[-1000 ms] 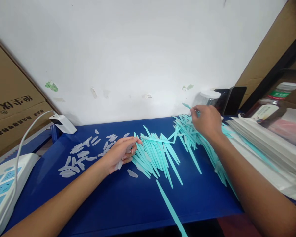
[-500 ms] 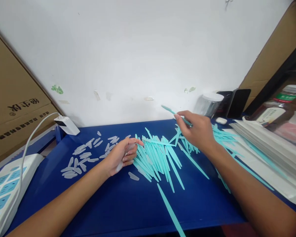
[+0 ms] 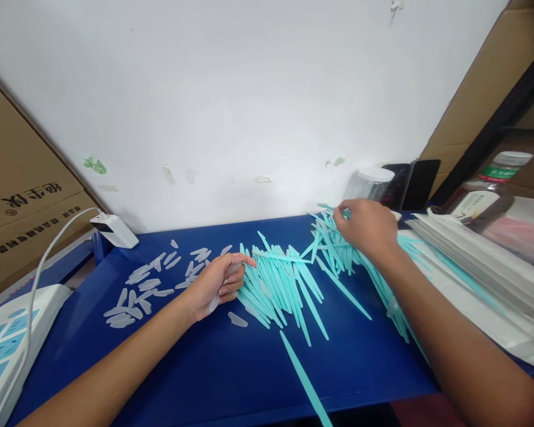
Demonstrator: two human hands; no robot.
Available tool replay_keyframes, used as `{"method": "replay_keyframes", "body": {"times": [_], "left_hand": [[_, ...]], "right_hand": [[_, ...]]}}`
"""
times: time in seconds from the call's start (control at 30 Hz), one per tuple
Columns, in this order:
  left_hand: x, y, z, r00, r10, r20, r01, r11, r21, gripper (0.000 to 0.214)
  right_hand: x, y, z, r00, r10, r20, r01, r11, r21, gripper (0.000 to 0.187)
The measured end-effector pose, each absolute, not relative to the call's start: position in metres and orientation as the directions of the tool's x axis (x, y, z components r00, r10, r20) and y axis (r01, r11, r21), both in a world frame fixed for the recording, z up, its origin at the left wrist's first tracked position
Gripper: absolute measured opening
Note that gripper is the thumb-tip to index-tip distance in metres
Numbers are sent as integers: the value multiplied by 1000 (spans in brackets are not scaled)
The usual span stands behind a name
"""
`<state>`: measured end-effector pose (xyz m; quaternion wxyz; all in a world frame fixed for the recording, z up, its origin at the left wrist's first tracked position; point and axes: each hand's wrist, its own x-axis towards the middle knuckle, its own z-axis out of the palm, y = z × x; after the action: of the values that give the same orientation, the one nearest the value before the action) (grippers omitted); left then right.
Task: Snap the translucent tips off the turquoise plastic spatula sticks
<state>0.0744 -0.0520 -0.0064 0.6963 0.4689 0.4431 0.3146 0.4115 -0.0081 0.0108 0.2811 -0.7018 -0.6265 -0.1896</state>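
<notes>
My left hand [image 3: 216, 283] rests on the blue table [image 3: 231, 367], fingers curled round a translucent white plastic cap, beside a fanned pile of teal plastic sticks [image 3: 280, 281]. Several loose clear caps [image 3: 146, 284] lie scattered to its left, and one cap [image 3: 239, 320] lies just in front of it. My right hand [image 3: 367, 225] is at the far pile of teal sticks [image 3: 333, 246], fingers pinched on a stick there. A single teal stick [image 3: 303, 379] lies near the front edge.
A white charger [image 3: 114, 230] with cable and a white power strip [image 3: 4, 341] sit at left. Cardboard boxes [image 3: 18, 201] lean at left. At right are stacked white paper packets [image 3: 480, 261], a clear jar [image 3: 370, 184], dark phones [image 3: 416, 182] and a bottle [image 3: 485, 190].
My right hand lifted a teal stick toward the middle half a second ago, then moved back right and down onto the far pile. My left hand stayed in place.
</notes>
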Motion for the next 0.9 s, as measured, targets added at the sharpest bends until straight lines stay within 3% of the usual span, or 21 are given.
{"method": "replay_keyframes", "body": {"times": [0.13,0.23,0.4,0.6,0.77,0.9], "left_hand": [[72,-51,-5,456,835,-307,-59,372,926,28],[70,-50,-6,489,827,-277,-94,366,926,28],[73,-52,-11,448,839,-310,-51,370,928,18],[80,-55,-11,450,841,-300,51,312,949,14],[79,-56,-6,421,852,-311,137,279,950,23],[78,-57,-9,437,851,-290,174,236,956,35]], "right_hand": [[409,-8,9,177,787,590,977,-69,-202,39],[400,-14,16,194,711,675,961,0,-276,25],[374,-35,26,145,569,809,869,318,-380,27],[363,-42,19,-5,646,763,785,475,-398,28],[365,-42,22,59,635,770,766,465,-443,30],[364,-42,27,90,662,744,796,401,-454,21]]}}
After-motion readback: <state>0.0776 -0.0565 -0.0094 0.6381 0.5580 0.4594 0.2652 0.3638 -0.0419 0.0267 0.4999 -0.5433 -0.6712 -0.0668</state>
